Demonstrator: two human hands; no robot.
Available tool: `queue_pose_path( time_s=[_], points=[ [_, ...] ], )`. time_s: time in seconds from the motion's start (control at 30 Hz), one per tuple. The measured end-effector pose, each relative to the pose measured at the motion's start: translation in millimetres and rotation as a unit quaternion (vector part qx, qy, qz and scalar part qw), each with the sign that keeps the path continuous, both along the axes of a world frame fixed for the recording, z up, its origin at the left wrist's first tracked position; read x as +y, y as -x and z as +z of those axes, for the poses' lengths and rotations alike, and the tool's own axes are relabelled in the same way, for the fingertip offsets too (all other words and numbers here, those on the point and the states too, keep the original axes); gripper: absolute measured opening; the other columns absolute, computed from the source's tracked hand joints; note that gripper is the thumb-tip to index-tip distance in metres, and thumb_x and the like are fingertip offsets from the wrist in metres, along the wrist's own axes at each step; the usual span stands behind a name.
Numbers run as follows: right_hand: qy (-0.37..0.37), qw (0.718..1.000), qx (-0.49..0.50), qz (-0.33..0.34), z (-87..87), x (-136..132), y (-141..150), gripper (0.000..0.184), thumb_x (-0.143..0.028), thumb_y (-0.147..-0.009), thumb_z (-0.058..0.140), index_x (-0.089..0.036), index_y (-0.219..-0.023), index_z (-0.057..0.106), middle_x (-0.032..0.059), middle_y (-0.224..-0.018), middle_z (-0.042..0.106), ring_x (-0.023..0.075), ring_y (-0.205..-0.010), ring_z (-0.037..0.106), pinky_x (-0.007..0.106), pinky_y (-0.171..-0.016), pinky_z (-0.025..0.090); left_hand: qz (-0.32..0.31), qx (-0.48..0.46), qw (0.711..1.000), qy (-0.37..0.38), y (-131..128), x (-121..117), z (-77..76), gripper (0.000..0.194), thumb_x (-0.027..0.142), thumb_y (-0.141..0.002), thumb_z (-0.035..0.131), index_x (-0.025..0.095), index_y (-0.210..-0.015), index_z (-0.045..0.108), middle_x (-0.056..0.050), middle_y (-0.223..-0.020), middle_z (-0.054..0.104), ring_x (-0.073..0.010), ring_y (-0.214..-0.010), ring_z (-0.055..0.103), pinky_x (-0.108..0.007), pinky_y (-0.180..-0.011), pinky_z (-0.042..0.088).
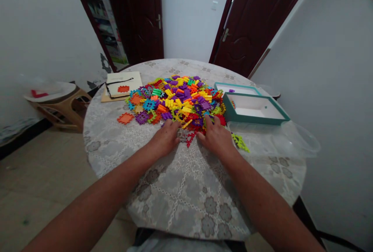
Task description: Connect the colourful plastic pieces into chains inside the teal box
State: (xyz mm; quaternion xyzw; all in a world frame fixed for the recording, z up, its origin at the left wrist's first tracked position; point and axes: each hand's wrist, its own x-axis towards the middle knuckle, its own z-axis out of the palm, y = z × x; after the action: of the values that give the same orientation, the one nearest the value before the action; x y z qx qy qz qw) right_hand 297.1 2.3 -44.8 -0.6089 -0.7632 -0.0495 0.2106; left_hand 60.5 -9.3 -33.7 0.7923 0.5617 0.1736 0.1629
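A heap of colourful plastic building pieces (177, 98) lies on a round table, with square toothed plates and short tubes mixed together. My left hand (166, 137) rests at the near edge of the heap, thumb and forefinger apart, beside a grey piece (182, 134). Across from it my right hand (218, 137) reaches into the front right of the heap with spread fingers. Near its thumb lies a red triangular piece (190, 138). I see nothing gripped in either hand, though some fingertips are hidden among the pieces. An orange plate (125, 118) lies at the heap's left.
An open teal-rimmed box (256, 108) stands right of the heap, its lid-like tray (239, 88) behind. Clear plastic packaging (279, 141) and a lime piece (240, 142) lie nearer. Glasses (108, 91) rest on a pale book (136, 79) at left. A patterned cloth (186, 190) covers the table.
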Motion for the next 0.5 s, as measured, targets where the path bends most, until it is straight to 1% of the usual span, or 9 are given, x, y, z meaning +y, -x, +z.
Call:
queue_pose_path(
  time_s=[0.07,0.13,0.2,0.27,0.33,0.37,0.43,0.5],
  points=[
    [0.010,1.000,0.009,-0.004,-5.0,3,3,0.064,-0.047,-0.095,0.073,-0.021,-0.149,0.052,0.0249,-0.137,0.060,0.0324,-0.102,0.071,0.040,-0.085,0.055,-0.006,-0.006,1.000,0.003,-9,7,0.7,0.043,0.017,-0.087,0.069,0.021,-0.129,0.060,-0.014,-0.127,0.059,-0.0300,-0.112,0.065,-0.044,-0.096,0.055],
    [0.029,1.000,0.006,-0.004,-5.4,1,7,0.054,-0.044,-0.098,0.069,-0.021,-0.145,0.057,0.0217,-0.129,0.063,0.0306,-0.098,0.070,0.039,-0.083,0.055,-0.029,-0.013,1.000,0.002,-16,10,-1.2,0.039,0.019,-0.089,0.067,0.021,-0.128,0.061,-0.014,-0.127,0.061,-0.0309,-0.115,0.065,-0.045,-0.099,0.054],
    [0.050,0.999,0.000,0.007,-3.9,-4,9,0.048,-0.042,-0.100,0.064,-0.022,-0.143,0.059,0.0199,-0.127,0.064,0.0295,-0.096,0.070,0.038,-0.080,0.055,-0.054,-0.026,0.998,-0.007,-19,10,-6.9,0.037,0.021,-0.092,0.064,0.021,-0.129,0.061,-0.014,-0.128,0.063,-0.0315,-0.121,0.063,-0.046,-0.104,0.053],
    [0.067,0.997,0.007,0.037,-3.5,-7,8,0.048,-0.038,-0.101,0.061,-0.022,-0.145,0.059,0.0190,-0.129,0.064,0.0301,-0.100,0.070,0.038,-0.081,0.055,-0.056,-0.046,0.997,-0.023,-19,7,-15.3,0.043,0.021,-0.093,0.064,0.021,-0.135,0.058,-0.015,-0.133,0.065,-0.0316,-0.127,0.062,-0.047,-0.108,0.051],
    [0.077,0.993,0.033,0.081,-6.0,-8,6,0.050,-0.029,-0.099,0.059,-0.021,-0.148,0.058,0.0185,-0.134,0.064,0.0312,-0.110,0.069,0.041,-0.089,0.056,-0.043,-0.070,0.996,-0.035,-17,4,-23.9,0.052,0.020,-0.093,0.064,0.021,-0.143,0.052,-0.015,-0.138,0.065,-0.0307,-0.128,0.063,-0.047,-0.110,0.051],
    [0.080,0.989,0.055,0.107,-8.2,-8,5,0.051,-0.024,-0.097,0.059,-0.020,-0.148,0.058,0.0181,-0.136,0.065,0.0314,-0.115,0.068,0.042,-0.095,0.056,-0.040,-0.081,0.995,-0.037,-15,3,-27.4,0.053,0.020,-0.093,0.063,0.021,-0.145,0.051,-0.015,-0.138,0.066,-0.0297,-0.126,0.065,-0.046,-0.109,0.051],
    [0.082,0.977,0.116,0.158,-13.0,-5,4,0.054,-0.016,-0.091,0.058,-0.018,-0.145,0.060,0.0163,-0.138,0.068,0.0301,-0.123,0.066,0.044,-0.106,0.053,-0.041,-0.098,0.994,-0.033,-12,3,-31.8,0.050,0.022,-0.095,0.062,0.021,-0.144,0.052,-0.013,-0.131,0.070,-0.0279,-0.118,0.068,-0.044,-0.106,0.053],
    [0.089,0.959,0.186,0.194,-16.0,-4,4,0.052,-0.013,-0.089,0.056,-0.020,-0.140,0.063,0.0121,-0.137,0.071,0.0271,-0.126,0.066,0.043,-0.112,0.050,-0.043,-0.111,0.992,-0.031,-10,5,-32.8,0.045,0.025,-0.097,0.061,0.020,-0.142,0.055,-0.012,-0.124,0.073,-0.0269,-0.112,0.070,-0.042,-0.102,0.054]
  ],
)
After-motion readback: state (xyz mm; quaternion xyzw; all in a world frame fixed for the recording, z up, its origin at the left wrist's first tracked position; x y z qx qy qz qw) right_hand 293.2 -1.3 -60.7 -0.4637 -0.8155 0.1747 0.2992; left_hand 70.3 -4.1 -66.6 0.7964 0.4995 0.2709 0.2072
